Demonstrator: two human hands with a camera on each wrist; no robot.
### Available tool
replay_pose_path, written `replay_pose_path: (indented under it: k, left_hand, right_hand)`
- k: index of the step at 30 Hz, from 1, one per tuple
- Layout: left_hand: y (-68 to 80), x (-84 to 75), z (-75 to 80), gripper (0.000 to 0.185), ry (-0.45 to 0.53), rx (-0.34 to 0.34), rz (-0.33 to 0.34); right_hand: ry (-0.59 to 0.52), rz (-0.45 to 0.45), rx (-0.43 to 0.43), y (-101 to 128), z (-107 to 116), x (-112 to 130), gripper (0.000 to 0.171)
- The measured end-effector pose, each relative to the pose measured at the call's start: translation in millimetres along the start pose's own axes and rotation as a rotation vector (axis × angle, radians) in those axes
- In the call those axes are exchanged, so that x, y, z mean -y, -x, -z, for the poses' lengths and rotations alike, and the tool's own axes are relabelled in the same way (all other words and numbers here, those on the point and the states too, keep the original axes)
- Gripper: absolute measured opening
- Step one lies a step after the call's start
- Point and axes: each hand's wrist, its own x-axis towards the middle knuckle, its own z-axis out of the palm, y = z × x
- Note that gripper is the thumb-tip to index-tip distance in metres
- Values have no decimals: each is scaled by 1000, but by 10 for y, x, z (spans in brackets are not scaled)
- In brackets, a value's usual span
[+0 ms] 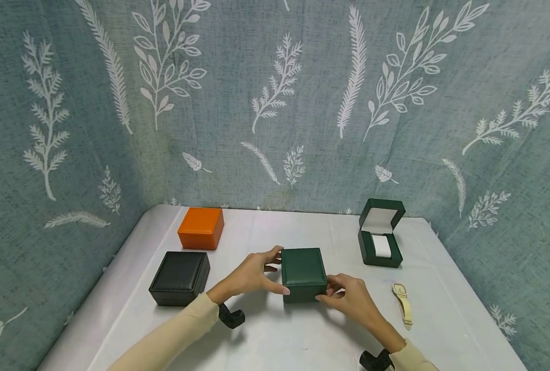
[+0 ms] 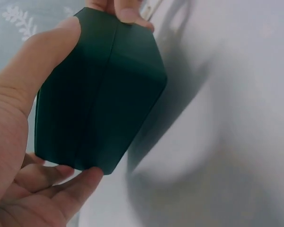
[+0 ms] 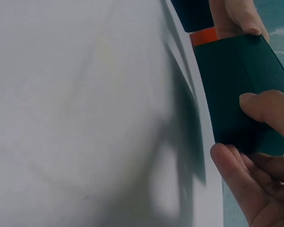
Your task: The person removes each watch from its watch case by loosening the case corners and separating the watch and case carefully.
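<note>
Green lidded box: held between left hand and right hand; closed; handling apparently unfinished;
Open watch box: cushion bare;
Gold wristwatch: unboxed on bench

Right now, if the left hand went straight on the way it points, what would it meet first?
The closed green box, which the left hand grips, so there is no free gap before it. What lies in line past the box is hard to judge.

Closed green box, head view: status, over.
Left hand and right hand grip opposite sides. Green box closed. Gold watch on table, apart from right hand; nothing seen blocking.
</note>
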Motion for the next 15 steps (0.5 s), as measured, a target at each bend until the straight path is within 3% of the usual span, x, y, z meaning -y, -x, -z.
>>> replay_pose_path:
  k: [10, 15]
  left_hand:
    - [39, -73, -141, 110, -24, 12, -3]
    - [59, -86, -204, 112, -25, 34, -6]
  right_hand:
    - [-40, -35, 16, 178, 58, -42, 43]
    - [-55, -8, 16, 273, 84, -63, 43]
